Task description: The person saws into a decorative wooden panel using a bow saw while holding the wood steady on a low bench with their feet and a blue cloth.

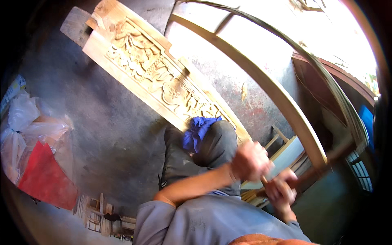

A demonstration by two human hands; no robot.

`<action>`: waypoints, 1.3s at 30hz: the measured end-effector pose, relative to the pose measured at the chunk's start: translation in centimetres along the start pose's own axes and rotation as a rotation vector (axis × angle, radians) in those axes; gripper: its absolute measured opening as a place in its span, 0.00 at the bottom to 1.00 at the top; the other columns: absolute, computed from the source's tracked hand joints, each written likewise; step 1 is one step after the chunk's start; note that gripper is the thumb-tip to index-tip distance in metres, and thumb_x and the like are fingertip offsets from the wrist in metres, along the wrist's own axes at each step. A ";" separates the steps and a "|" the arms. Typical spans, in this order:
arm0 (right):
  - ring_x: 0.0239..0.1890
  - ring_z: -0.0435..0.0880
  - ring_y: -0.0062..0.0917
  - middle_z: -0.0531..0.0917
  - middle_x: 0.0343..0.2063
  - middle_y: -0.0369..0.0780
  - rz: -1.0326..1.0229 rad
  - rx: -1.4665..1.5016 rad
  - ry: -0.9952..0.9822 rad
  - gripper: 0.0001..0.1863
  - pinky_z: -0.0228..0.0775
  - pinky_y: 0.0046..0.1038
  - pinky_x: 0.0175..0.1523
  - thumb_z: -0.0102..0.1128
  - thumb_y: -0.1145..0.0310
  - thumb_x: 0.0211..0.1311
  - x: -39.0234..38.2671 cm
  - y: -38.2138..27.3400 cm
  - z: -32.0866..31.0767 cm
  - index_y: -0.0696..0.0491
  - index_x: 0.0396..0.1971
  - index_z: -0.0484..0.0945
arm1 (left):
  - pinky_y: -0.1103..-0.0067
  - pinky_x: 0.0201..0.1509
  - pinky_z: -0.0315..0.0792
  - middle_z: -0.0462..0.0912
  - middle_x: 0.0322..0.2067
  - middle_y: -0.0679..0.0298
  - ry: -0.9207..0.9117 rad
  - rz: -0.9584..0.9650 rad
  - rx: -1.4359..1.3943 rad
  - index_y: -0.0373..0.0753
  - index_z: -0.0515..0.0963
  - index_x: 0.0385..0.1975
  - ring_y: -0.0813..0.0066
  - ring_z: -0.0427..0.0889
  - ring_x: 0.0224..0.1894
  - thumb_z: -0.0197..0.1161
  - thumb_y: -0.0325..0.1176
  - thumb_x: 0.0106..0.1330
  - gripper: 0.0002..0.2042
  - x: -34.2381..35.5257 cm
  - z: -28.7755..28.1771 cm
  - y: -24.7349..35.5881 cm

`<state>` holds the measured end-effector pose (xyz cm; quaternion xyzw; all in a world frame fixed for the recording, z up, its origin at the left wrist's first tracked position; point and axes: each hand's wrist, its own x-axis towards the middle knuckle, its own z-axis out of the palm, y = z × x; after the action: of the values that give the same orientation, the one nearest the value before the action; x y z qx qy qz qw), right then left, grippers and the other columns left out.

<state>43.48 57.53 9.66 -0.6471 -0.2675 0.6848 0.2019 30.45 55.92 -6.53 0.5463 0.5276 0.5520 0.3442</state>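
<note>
My left hand (250, 161), right hand (281, 190): both curled round slim rod (264, 179). Step: likely rod handling; next needs steady grip.

from the head, one fisheye looks down past the grey cloth shirt (204, 216): bare left hand (250, 161) and bare right hand (281, 190) near, long carved pale-wood panel (153, 73) farther.

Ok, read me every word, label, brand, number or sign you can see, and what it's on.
None can be read.
Coloured package, far left: any print is too small and blurred.
Carved wooden board: relief carving, no legible lettering.
</note>
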 end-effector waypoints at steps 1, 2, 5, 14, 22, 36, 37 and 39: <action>0.11 0.62 0.18 0.66 0.11 0.32 -0.032 -0.075 0.022 0.13 0.55 0.24 0.17 0.60 0.65 0.71 -3.0 -1.6 -0.6 0.51 0.29 0.67 | 0.67 0.25 0.57 0.64 0.15 0.67 0.005 -0.013 -0.031 0.50 0.69 0.13 0.66 0.67 0.20 0.63 0.41 0.57 0.14 -0.3 0.5 3.6; 0.10 0.63 0.19 0.65 0.08 0.32 -0.072 -0.079 0.034 0.13 0.55 0.25 0.17 0.59 0.64 0.71 -4.6 -2.7 0.0 0.50 0.27 0.67 | 0.67 0.25 0.57 0.62 0.15 0.67 0.017 -0.009 -0.066 0.50 0.68 0.13 0.66 0.67 0.20 0.63 0.41 0.58 0.15 -0.1 0.5 5.0; 0.11 0.64 0.19 0.68 0.11 0.33 -0.113 -0.037 -0.038 0.10 0.56 0.25 0.17 0.59 0.68 0.74 -0.6 0.1 -0.1 0.52 0.32 0.69 | 0.64 0.30 0.61 0.65 0.16 0.61 0.066 0.008 -0.062 0.47 0.65 0.12 0.63 0.67 0.22 0.62 0.40 0.62 0.18 -0.5 0.4 0.8; 0.14 0.66 0.17 0.71 0.18 0.32 0.003 -0.024 0.055 0.05 0.56 0.23 0.17 0.62 0.72 0.69 18.3 5.8 8.7 0.56 0.36 0.76 | 0.61 0.32 0.69 0.77 0.18 0.60 -0.063 0.043 0.335 0.46 0.73 0.13 0.57 0.78 0.25 0.64 0.37 0.60 0.14 1.9 -4.4 -18.7; 0.11 0.65 0.18 0.69 0.11 0.32 -0.046 -0.115 -0.088 0.25 0.57 0.24 0.20 0.66 0.55 0.69 -4.4 -1.9 -1.7 0.47 0.18 0.64 | 0.68 0.27 0.59 0.66 0.17 0.67 -0.013 0.013 -0.062 0.51 0.68 0.13 0.67 0.68 0.21 0.64 0.40 0.57 0.14 -1.2 1.4 3.0; 0.13 0.65 0.17 0.68 0.12 0.31 0.097 -0.053 -0.025 0.22 0.55 0.25 0.19 0.69 0.62 0.69 0.8 0.7 -1.5 0.51 0.17 0.70 | 0.66 0.30 0.63 0.71 0.18 0.66 -0.020 0.004 -0.045 0.51 0.73 0.14 0.66 0.73 0.23 0.63 0.41 0.57 0.12 -0.7 0.7 -0.8; 0.12 0.65 0.18 0.67 0.10 0.32 0.034 -0.077 -0.038 0.23 0.56 0.25 0.18 0.67 0.60 0.70 -1.4 -0.9 -2.1 0.51 0.17 0.69 | 0.67 0.29 0.62 0.69 0.18 0.66 -0.070 0.004 -0.039 0.50 0.71 0.13 0.67 0.71 0.23 0.63 0.43 0.61 0.15 -0.7 1.4 2.9; 0.11 0.65 0.19 0.67 0.10 0.32 -0.056 -0.080 -0.083 0.21 0.58 0.25 0.18 0.64 0.60 0.72 -3.3 -2.1 -2.8 0.52 0.20 0.70 | 0.68 0.29 0.62 0.66 0.18 0.65 -0.106 0.027 -0.014 0.50 0.68 0.13 0.67 0.70 0.23 0.63 0.45 0.65 0.19 -0.6 1.8 3.8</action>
<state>46.39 57.39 13.51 -0.6181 -0.3207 0.6938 0.1838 33.03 54.94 -3.30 0.5794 0.4974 0.5305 0.3680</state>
